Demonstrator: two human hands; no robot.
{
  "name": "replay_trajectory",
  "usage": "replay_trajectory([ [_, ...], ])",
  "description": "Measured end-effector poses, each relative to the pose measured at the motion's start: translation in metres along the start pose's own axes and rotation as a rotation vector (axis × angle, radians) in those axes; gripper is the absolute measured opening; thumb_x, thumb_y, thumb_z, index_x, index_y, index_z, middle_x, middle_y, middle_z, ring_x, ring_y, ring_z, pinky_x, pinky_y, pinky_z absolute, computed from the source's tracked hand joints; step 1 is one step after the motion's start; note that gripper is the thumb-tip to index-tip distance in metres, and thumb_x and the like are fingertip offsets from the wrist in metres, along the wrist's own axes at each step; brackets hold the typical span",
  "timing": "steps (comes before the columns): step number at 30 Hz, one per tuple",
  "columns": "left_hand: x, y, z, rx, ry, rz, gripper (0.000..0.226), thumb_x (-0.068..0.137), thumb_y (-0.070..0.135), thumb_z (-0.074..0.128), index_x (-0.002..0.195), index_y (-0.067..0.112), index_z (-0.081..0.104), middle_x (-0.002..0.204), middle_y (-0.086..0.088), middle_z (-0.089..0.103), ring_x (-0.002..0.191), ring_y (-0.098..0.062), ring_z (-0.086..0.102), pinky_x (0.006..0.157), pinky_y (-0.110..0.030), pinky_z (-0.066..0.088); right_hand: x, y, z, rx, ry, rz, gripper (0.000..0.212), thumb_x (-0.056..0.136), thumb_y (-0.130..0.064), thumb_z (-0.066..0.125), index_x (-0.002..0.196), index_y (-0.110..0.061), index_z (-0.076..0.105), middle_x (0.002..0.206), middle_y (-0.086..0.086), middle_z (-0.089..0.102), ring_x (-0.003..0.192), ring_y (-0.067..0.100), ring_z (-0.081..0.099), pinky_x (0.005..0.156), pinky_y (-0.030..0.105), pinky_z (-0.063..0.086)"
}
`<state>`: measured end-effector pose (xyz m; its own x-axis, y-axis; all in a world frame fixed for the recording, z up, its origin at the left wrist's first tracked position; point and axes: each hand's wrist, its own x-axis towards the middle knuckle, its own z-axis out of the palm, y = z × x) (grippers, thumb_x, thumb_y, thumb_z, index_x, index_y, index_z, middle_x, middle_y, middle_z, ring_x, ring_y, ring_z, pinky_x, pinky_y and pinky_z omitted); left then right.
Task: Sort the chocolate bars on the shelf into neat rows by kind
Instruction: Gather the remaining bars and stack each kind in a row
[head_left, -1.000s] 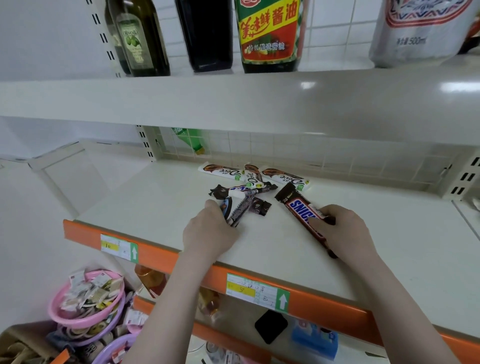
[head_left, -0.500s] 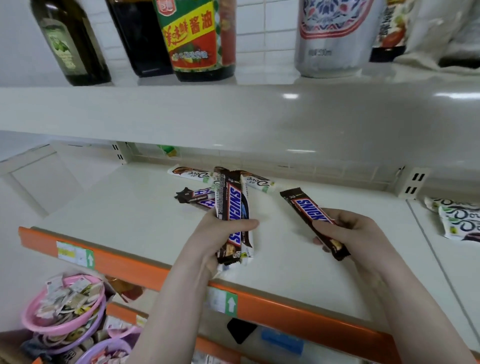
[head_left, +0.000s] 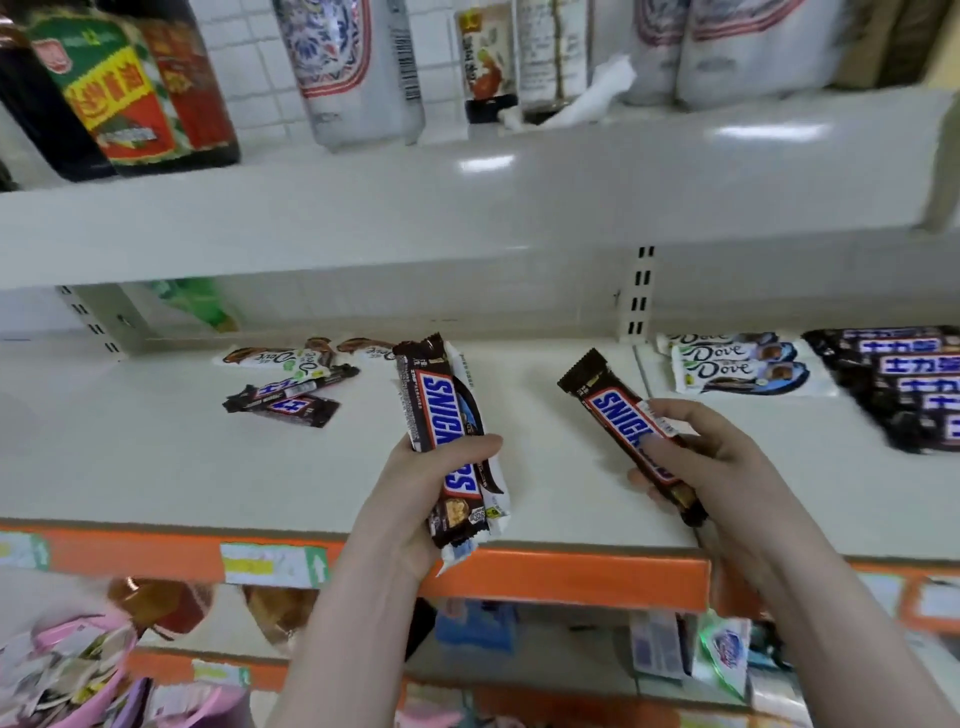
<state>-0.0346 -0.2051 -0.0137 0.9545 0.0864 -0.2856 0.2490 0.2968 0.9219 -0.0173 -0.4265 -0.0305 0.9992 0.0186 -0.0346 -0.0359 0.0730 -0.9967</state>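
Your left hand (head_left: 415, 499) grips stack (head_left: 451, 441), Snickers on top, count unclear; right hand (head_left: 711, 467) grips one Snickers (head_left: 623, 421), above shelf (head_left: 156, 467). Behind: three loose Dove (head_left: 283, 358), two dark bars (head_left: 291, 400). Right: three Dove in row (head_left: 737, 364).

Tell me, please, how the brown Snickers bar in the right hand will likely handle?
The brown Snickers bar juts unsupported above the right hand without drooping, so probably stiff. Its glossy wrapper may be slippery. Long and flat-sided, it seems unlikely to roll.

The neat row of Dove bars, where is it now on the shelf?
In the head view, the Dove row lies at the shelf's far right back, beside the row of dark bars, beyond the right hand.
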Motion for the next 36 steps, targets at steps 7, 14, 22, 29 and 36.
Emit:
replay_trajectory([
  [7, -0.047, -0.044, 0.041, -0.127, -0.051, -0.091, 0.048, 0.046, 0.013, 0.076, 0.092, 0.012, 0.062, 0.056, -0.004, 0.069, 0.048, -0.018, 0.067, 0.042, -0.025, 0.051, -0.062, -0.002, -0.054, -0.049, 0.148, -0.018, 0.018, 0.09, -0.024, 0.055, 0.088, -0.017, 0.071, 0.069, -0.005, 0.067, 0.056, 0.005, 0.057, 0.052, 0.014, 0.043],
  [14, -0.08, -0.069, 0.101, -0.105, -0.048, -0.121, 0.066, 0.039, 0.018, 0.081, 0.103, 0.014, 0.063, 0.067, -0.007, 0.072, 0.068, -0.027, 0.069, 0.063, -0.037, 0.055, -0.094, -0.013, -0.122, -0.194, 0.156, -0.115, 0.028, 0.07, -0.013, 0.076, 0.096, -0.019, 0.068, 0.071, -0.011, 0.072, 0.057, -0.001, 0.06, 0.05, 0.011, 0.047],
  [22, -0.078, -0.106, 0.238, -0.149, -0.06, -0.115, 0.048, 0.048, 0.017, 0.076, 0.095, 0.01, 0.066, 0.065, -0.007, 0.071, 0.054, -0.021, 0.068, 0.047, -0.028, 0.054, -0.094, -0.026, -0.266, -0.617, 0.104, -0.441, 0.059, 0.065, -0.01, 0.079, 0.11, -0.039, 0.057, 0.099, -0.013, 0.065, 0.091, -0.013, 0.057, 0.072, -0.003, 0.039],
  [29, -0.073, -0.134, 0.353, -0.089, -0.019, -0.117, 0.051, 0.049, 0.016, 0.078, 0.098, 0.007, 0.066, 0.076, -0.011, 0.075, 0.061, -0.022, 0.071, 0.048, -0.027, 0.054, -0.075, -0.043, -0.383, -0.649, -0.011, -0.458, 0.06, 0.064, -0.012, 0.081, 0.111, -0.04, 0.057, 0.105, -0.012, 0.064, 0.099, 0.0, 0.059, 0.082, 0.011, 0.047],
  [36, -0.075, -0.132, 0.376, 0.041, 0.031, -0.044, 0.038, 0.06, 0.008, 0.077, 0.097, 0.008, 0.069, 0.082, -0.011, 0.075, 0.068, -0.023, 0.072, 0.05, -0.025, 0.054, -0.057, -0.05, -0.39, -0.76, -0.195, -0.506, 0.057, 0.067, -0.023, 0.079, 0.11, -0.047, 0.052, 0.096, -0.03, 0.054, 0.097, -0.005, 0.05, 0.079, 0.004, 0.038],
])
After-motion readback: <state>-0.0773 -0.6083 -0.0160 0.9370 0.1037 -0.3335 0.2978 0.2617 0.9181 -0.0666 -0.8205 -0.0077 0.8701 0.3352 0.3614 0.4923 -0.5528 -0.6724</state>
